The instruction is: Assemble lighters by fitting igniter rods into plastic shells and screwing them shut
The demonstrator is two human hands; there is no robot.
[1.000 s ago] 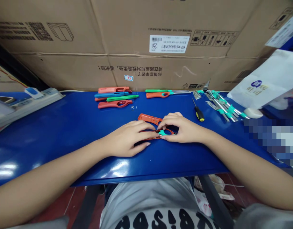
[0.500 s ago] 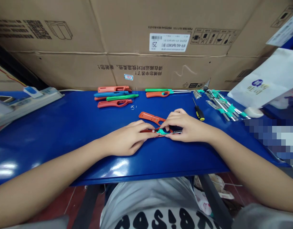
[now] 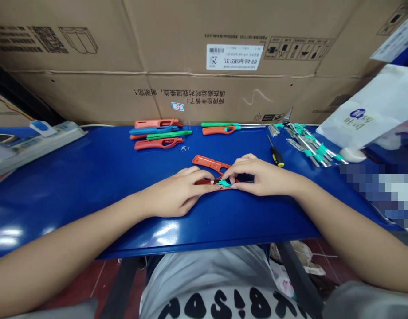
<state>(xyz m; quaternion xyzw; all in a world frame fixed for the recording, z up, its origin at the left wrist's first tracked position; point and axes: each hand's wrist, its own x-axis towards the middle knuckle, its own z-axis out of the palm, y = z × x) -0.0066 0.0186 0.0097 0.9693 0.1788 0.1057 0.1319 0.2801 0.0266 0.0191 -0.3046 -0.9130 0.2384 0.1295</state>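
My left hand (image 3: 177,192) is closed around a red lighter half-shell (image 3: 203,182) low over the table's middle. Against that shell sits a green trigger piece (image 3: 224,183), pinched between the thumb and fingers of my right hand (image 3: 257,175). A thin metal rod (image 3: 248,181) runs under my right fingers; most of it is hidden. Just behind both hands lies a loose orange half-shell (image 3: 209,163), its hollow side up, with its right end tucked behind my right fingers.
Several coloured lighter handles (image 3: 157,143) lie at the back left, beside small white bits. Green and orange lighters (image 3: 219,130) are at centre back. Rightward are a screwdriver (image 3: 276,156), bundled metal tubes (image 3: 310,146) and a white bag (image 3: 360,110). A power strip (image 3: 57,137) borders the left.
My right fingers have shifted very slightly around the green trigger piece. Both hands otherwise keep the same place, and the view has tilted a little.
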